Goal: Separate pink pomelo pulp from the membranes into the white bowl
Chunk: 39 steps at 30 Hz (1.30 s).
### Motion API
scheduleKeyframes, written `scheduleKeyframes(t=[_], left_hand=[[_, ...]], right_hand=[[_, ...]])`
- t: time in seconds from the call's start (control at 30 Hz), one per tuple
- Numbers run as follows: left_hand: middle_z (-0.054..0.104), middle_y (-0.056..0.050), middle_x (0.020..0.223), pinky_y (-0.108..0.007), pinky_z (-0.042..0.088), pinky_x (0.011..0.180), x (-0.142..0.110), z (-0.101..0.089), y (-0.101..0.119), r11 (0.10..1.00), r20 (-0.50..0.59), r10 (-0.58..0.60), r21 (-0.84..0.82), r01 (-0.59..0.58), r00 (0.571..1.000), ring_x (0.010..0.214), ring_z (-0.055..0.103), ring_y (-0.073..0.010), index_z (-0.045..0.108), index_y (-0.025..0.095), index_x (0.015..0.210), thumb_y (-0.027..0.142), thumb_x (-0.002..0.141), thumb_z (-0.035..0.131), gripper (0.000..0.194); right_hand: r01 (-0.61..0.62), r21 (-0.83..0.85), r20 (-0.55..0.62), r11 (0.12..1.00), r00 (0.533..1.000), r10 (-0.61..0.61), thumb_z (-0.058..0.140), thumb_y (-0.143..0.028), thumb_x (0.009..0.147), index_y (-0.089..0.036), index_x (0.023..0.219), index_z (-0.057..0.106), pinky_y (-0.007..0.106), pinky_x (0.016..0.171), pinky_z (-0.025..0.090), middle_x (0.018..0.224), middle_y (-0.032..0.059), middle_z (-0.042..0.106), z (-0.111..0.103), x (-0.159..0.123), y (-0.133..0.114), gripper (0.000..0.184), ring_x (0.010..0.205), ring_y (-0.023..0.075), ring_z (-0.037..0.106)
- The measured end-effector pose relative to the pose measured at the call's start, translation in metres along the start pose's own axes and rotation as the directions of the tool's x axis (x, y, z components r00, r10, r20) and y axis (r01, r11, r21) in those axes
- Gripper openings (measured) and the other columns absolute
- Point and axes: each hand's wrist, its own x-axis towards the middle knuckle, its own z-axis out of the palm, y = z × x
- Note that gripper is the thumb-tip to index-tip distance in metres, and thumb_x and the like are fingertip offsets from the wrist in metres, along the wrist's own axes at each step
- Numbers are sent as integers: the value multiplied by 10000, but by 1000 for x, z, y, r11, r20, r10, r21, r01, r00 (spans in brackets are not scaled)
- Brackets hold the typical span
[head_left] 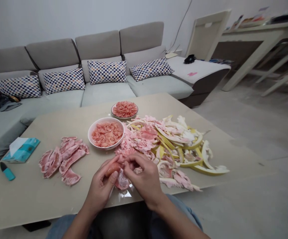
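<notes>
Between my hands, near the table's front edge, is a pink pomelo segment (113, 168) with its pale membrane (122, 181) hanging partly loose below. My left hand (101, 184) is closed around the flesh. Thumb and fingers of my right hand (144, 176) pinch the membrane; the fingertips partly hide it. Just beyond my hands stands a white bowl (91, 141) of loose pink pomelo flesh (107, 134). To the left lie several unpeeled pomelo segments (70, 156). Right of my hands spreads a heap of pink membrane scraps (144, 137) and yellow-white rind (191, 162).
A dark-rimmed plate (112, 114) behind the bowl also holds pomelo flesh. At the table's left are a blue tissue pack (24, 152) and a small teal-handled knife (8, 172). A grey sofa (104, 94) with checkered cushions (106, 71) runs behind the table (46, 196).
</notes>
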Motion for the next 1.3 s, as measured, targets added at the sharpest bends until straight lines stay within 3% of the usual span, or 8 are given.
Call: scheduleKeyframes(t=[0.27,0.37,0.47,0.73,0.83,0.97,1.13,1.3], left_hand=[[552,-95,1366,-392,382,1058,3,-2,-2,986,-69,-88,-148,77,994,1237,521,-268,514,241,1332,347,888,550,458],[550,-89,1368,-382,350,1082,4,-1,-4,998,-111,-37,-50,32,993,1252,505,-263,547,249,1307,340,869,580,448],[559,-85,1355,-376,349,1083,3,1,-3,1000,-125,13,19,-10,992,1252,504,-261,579,257,1279,330,853,602,433],[585,-90,1334,-356,426,1025,3,4,5,983,-53,-115,-152,106,992,1218,543,-261,528,255,1321,327,810,656,532],[614,-97,1292,-359,434,1014,3,2,3,983,-45,-113,-153,105,993,1184,567,-261,583,230,1257,319,818,648,453],[634,-106,1249,-365,429,1015,3,0,-2,987,-82,-83,-142,71,993,1166,573,-259,611,205,1208,310,834,631,389],[640,-124,1233,-360,475,951,4,0,-4,924,-139,-188,-361,127,972,1103,613,-261,557,200,1277,326,816,657,489],[614,-128,1263,-325,542,807,8,-4,1,874,-223,-249,-472,119,942,1033,639,-250,490,223,1337,350,789,682,594]], right_hand=[[-96,65,112,993,990,89,517,-228,885,-190,866,668,265,670,460,866,44,679,-8,5,2,156,778,166,615],[-246,92,294,965,932,210,484,-324,918,-178,723,633,244,601,427,699,13,639,-5,5,1,286,649,141,575],[-328,120,400,937,880,257,538,-354,885,-171,703,622,225,536,393,635,-4,609,-1,4,1,272,567,121,531],[-297,243,361,923,911,198,554,-287,849,-167,718,625,211,524,396,725,16,606,-2,4,-4,191,578,111,539],[-266,210,314,941,930,193,559,-269,833,-168,682,606,207,489,361,673,2,566,-1,2,-5,188,538,99,490],[-243,130,234,961,949,209,545,-210,799,-170,640,580,210,487,334,622,-15,520,0,1,-5,167,523,96,446],[-259,81,213,962,948,237,525,-155,754,-178,607,542,209,501,329,578,-29,494,-2,1,-4,150,539,103,449],[-274,0,282,962,923,263,508,-79,683,-176,570,521,200,501,319,552,-44,490,-3,2,-1,150,526,93,441]])
